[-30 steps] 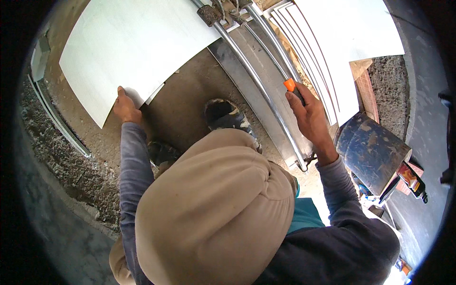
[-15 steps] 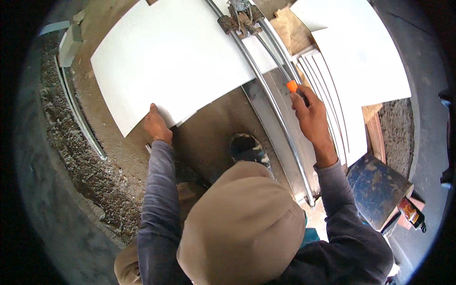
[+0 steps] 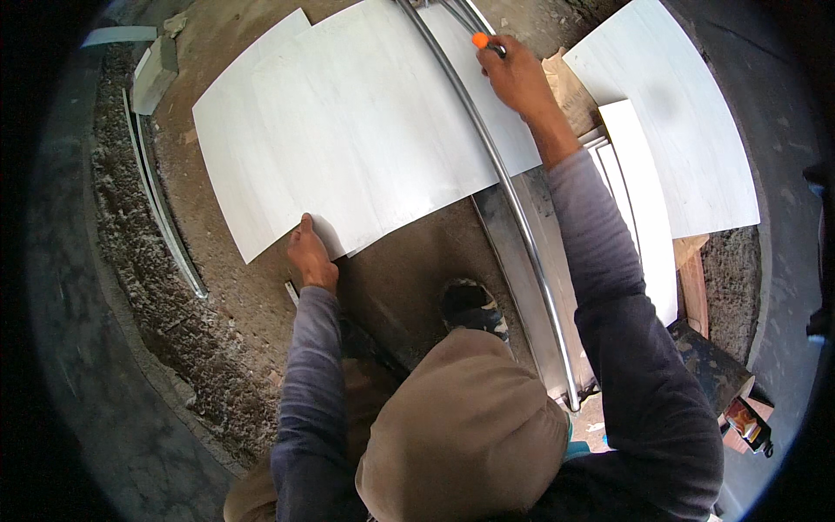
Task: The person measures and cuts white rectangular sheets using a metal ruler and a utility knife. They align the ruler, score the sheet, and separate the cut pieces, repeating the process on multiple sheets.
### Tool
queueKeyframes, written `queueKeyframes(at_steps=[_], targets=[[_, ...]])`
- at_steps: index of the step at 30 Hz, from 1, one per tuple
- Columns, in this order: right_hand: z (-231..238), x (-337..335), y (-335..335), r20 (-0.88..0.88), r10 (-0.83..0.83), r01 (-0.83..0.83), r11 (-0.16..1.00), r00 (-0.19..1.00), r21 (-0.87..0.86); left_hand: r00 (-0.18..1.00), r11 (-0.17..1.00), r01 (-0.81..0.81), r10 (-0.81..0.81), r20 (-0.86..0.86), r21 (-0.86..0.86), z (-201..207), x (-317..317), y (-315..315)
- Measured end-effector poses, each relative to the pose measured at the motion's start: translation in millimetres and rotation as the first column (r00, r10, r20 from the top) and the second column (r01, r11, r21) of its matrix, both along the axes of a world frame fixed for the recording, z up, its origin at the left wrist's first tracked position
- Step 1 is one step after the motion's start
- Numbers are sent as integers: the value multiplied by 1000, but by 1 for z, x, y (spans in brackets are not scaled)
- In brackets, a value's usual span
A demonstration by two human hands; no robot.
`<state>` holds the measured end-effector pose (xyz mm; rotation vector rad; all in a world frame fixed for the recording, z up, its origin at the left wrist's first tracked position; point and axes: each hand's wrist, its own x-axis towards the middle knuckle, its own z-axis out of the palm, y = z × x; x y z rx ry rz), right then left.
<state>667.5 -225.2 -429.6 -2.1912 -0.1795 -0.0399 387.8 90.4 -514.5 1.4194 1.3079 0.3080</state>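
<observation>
A large white tile [image 3: 348, 130] lies across a manual tile cutter, under its bent-looking chrome rails [image 3: 515, 196]. My left hand [image 3: 311, 257] grips the tile's near edge, thumb on top and the other fingers hidden beneath. Far ahead, over the rails, my right hand [image 3: 519, 78] is closed around the cutter's handle [image 3: 481, 41], whose orange end sticks out past the thumb. The cutter's grey metal base [image 3: 544, 222] shows on the near side of the tile. Most of the cutter's sliding carriage is outside the picture.
At right are a stack of white tiles [image 3: 642, 183], another broad tile [image 3: 674, 113] and brown cardboard [image 3: 570, 94]. A dark, scuffed container [image 3: 709, 365] stands near my right elbow. Metal strips [image 3: 161, 209] and a pale block [image 3: 156, 76] lie at left. A camouflage shoe [image 3: 477, 306] is by the base.
My right hand has pushed the handle away from me along the rails, and the carriage has slid mostly out of view. The left hand keeps its hold on the tile; the view has shifted slightly.
</observation>
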Motion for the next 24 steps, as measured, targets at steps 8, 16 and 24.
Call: queueKeyframes(at_steps=[8,16,24], targets=[[-18,86,43,75,3,10,985,997,-172,1000,999,-12,12,-1,-45,5,4,-2],[-25,101,42,117,44,-35,996,992,-79,1000,997,-5,3,-29,-78,13,5,-4],[-28,116,48,171,69,-45,989,983,-140,999,994,-21,17,-42,-107,14,5,-4]])
